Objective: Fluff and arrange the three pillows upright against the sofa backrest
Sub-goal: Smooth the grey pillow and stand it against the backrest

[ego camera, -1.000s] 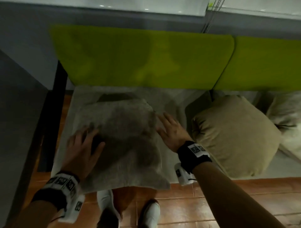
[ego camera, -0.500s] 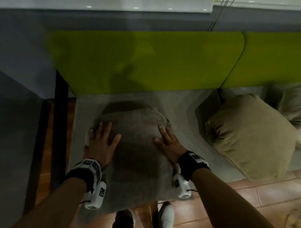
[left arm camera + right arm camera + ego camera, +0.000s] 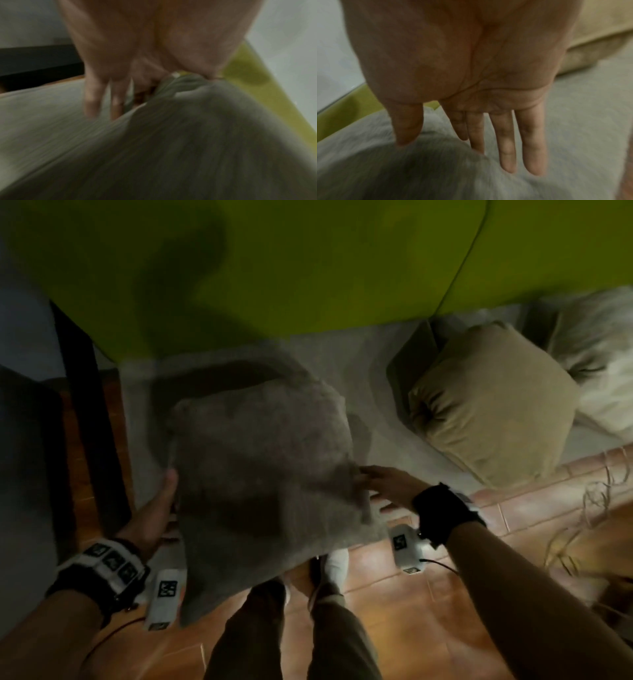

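A grey fuzzy pillow (image 3: 260, 474) lies tilted on the front of the grey seat (image 3: 363, 364), its near edge hanging over the floor. My left hand (image 3: 161, 508) holds its left edge. In the left wrist view the grey pillow (image 3: 205, 135) bunches between the thumb and fingers of my left hand (image 3: 137, 81). My right hand (image 3: 383, 484) is flat with straight fingers at the pillow's right edge, its thumb (image 3: 406, 128) touching the fuzzy cover. A tan pillow (image 3: 493, 405) lies flat to the right, and a white fluffy pillow (image 3: 599, 364) lies beyond it. The green backrest (image 3: 274, 268) stands behind.
A dark frame post (image 3: 85, 422) and a grey panel (image 3: 24, 474) flank the sofa's left end. My legs and white shoes (image 3: 335, 563) stand on the orange tile floor (image 3: 428, 611) right below the pillow. Loose cords (image 3: 582, 508) trail on the floor at the right.
Both hands left the top of the grey pillow and went to its side edges. The pillow came toward me, tilted, now overhanging the seat front. The head view dropped closer.
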Action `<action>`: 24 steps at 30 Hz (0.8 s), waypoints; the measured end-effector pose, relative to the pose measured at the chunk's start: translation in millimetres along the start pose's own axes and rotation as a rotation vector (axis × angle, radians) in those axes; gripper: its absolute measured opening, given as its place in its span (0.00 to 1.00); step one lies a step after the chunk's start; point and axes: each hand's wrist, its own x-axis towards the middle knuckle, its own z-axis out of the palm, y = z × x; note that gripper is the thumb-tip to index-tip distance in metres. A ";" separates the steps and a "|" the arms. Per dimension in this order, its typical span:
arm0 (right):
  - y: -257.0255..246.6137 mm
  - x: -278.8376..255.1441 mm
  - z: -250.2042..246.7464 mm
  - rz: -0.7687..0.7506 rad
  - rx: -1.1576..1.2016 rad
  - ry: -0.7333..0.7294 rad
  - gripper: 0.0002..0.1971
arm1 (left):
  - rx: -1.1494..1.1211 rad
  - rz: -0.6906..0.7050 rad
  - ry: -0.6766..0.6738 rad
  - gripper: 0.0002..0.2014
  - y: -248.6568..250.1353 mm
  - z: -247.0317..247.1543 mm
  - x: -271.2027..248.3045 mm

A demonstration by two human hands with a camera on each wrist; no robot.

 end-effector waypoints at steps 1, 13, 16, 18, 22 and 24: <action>8.8 4.7 9.1 -0.058 -0.027 0.030 0.29 | 0.008 0.005 -0.035 0.47 -8.6 5.7 0.9; 6.4 -4.5 22.3 -0.640 -0.307 0.502 0.34 | 0.094 0.575 0.589 0.37 -12.8 51.4 -39.2; 3.4 -5.2 56.7 -0.855 -0.614 0.419 0.40 | 0.370 0.635 0.410 0.43 -35.8 90.6 -47.6; 13.3 11.5 73.8 -0.755 -0.656 0.290 0.39 | 0.537 0.573 0.309 0.48 -48.7 104.5 -36.9; 42.6 45.3 60.8 -0.459 -0.322 0.169 0.39 | 0.543 0.607 0.360 0.43 -62.0 102.2 -18.7; 56.9 44.8 46.8 -0.451 -0.209 0.155 0.37 | 0.334 0.575 0.458 0.34 -70.4 102.1 -24.8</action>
